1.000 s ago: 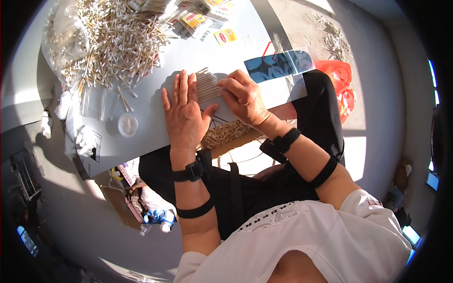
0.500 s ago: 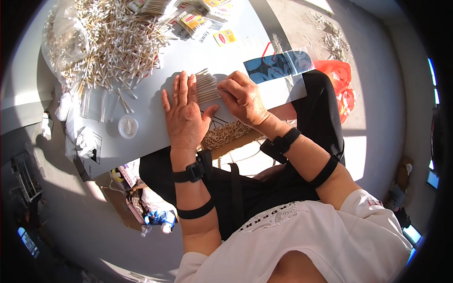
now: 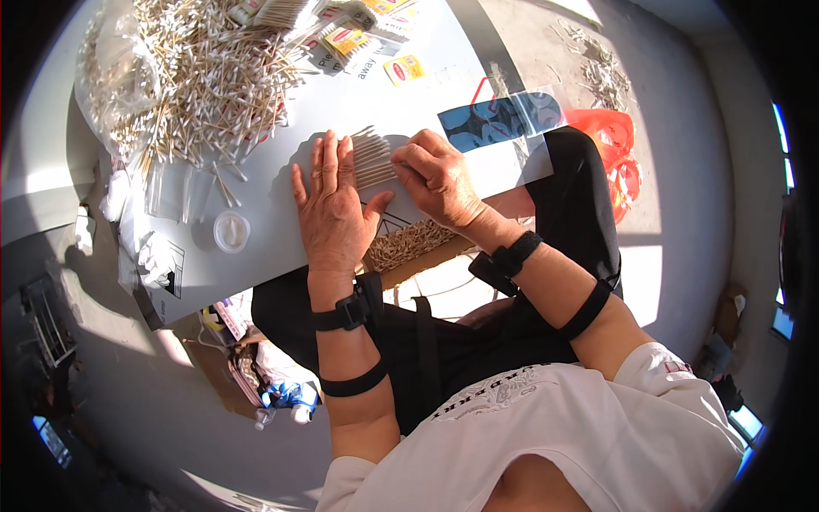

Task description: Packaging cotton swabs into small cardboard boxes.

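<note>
A row of cotton swabs (image 3: 373,160) lies side by side on the grey table, between my two hands. My left hand (image 3: 333,205) rests flat with its fingers stretched out, its edge against the left ends of the row. At the opposite ends, my right hand (image 3: 433,179) is closed, with thumb and fingers bent together; whatever they pinch is hidden. A large heap of loose cotton swabs (image 3: 200,81) covers the far left of the table. Left of my left hand stands a small round clear tub (image 3: 231,231) with something white in it.
Yellow-labelled swab packs (image 3: 345,39) and a yellow card (image 3: 403,70) lie at the back. Blue printed film (image 3: 486,124) sits on the right, near a red plastic bag (image 3: 610,141). An open box of swabs (image 3: 409,246) is below the table edge. Clear containers (image 3: 175,192) stand left.
</note>
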A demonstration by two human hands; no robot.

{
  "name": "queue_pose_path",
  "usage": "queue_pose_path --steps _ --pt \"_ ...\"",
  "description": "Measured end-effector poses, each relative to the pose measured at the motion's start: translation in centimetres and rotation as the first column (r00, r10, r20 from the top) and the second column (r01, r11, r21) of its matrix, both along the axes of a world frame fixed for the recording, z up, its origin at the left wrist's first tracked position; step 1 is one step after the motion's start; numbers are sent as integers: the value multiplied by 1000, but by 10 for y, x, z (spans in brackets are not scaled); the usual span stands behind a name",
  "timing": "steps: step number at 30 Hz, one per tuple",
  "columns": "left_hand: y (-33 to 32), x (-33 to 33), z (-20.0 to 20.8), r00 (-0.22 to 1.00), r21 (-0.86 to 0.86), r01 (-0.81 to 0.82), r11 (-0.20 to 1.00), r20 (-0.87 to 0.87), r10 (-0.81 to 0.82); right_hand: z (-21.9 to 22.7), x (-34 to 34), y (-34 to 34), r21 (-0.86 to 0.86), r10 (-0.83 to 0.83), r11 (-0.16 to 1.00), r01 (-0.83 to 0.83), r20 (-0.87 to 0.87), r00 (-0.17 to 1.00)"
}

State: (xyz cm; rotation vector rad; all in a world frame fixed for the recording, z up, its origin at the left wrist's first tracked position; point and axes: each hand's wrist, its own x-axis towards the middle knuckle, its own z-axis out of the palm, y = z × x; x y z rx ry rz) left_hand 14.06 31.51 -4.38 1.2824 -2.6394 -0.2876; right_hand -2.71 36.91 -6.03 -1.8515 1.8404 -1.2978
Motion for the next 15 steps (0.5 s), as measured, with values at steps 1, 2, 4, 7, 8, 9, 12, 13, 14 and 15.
queue_pose_path --steps 1,2,4,7,8,9,12,13,14,15 --pt "0 0 -1 1000 -15 -2 1000 3 2 0 0 0 -3 -1 1000 1 -3 1000" --pt "0 1 -2 1000 -30 -5 1000 6 5 0 0 0 -3 -1 1000 1 -2 1000" --pt "-1 1 -3 1000 -37 -11 999 4 11 1 1 0 4 3 1000 -3 -3 1000" --pt "-1 -1 -5 1000 -49 -21 999 11 21 0 0 0 2 1 1000 -1 2 1000" --pt "-1 -1 -5 999 -55 -27 998 22 28 0 0 0 1 1 1000 -1 2 1000" --pt "-1 0 -6 999 -55 -27 998 22 28 0 1 0 1 -1 1000 1 -1 1000" --pt "-1 0 -6 999 -63 -27 998 20 28 0 1 0 -1 -2 1000 2 -4 1000" --pt "-1 0 -6 999 -63 -25 998 18 27 0 0 0 -3 -2 1000 2 -6 1000" --pt "-1 0 -6 1000 -64 -24 998 16 25 0 0 0 -3 -2 1000 2 -6 1000" --pt "-1 -1 -6 1000 -64 -24 998 16 25 -1 1 0 -7 -1 1000 2 6 1000"
